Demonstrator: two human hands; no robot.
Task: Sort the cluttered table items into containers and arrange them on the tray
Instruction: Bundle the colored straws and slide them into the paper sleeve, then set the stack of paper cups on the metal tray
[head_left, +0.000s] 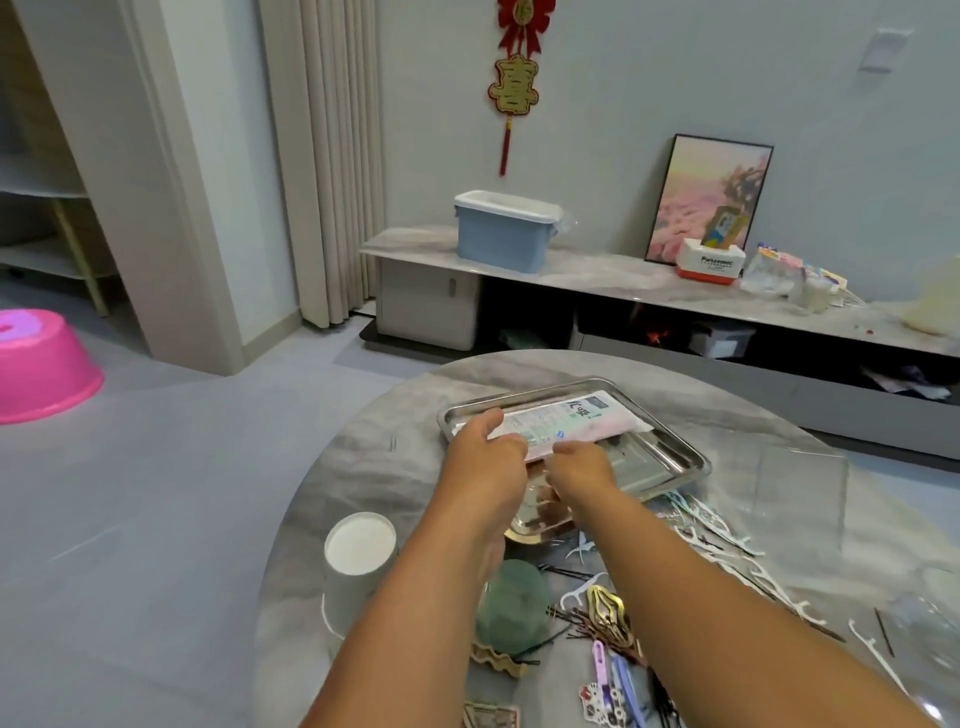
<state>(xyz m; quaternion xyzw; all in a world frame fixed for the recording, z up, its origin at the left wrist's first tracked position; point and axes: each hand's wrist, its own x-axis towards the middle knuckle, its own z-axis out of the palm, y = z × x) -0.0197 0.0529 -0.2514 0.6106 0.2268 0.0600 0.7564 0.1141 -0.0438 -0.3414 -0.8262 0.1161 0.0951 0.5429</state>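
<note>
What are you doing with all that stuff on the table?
A person is tidying a messy round table. Both hands are on a flat white and pink packet that lies in a shiny metal tray: the left hand holds its near left edge and the right hand pinches the near edge beside it. Closer in, floss picks, hairpins and a gold hair clip lie scattered, still unsorted. A white paper cup stands upside down at the left.

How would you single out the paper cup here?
Start at the round grey marble table and go to its left edge, left of the person's left forearm. The white paper cup stands there upside down, the only plain white cylinder, beside a green dome-shaped object.
</note>
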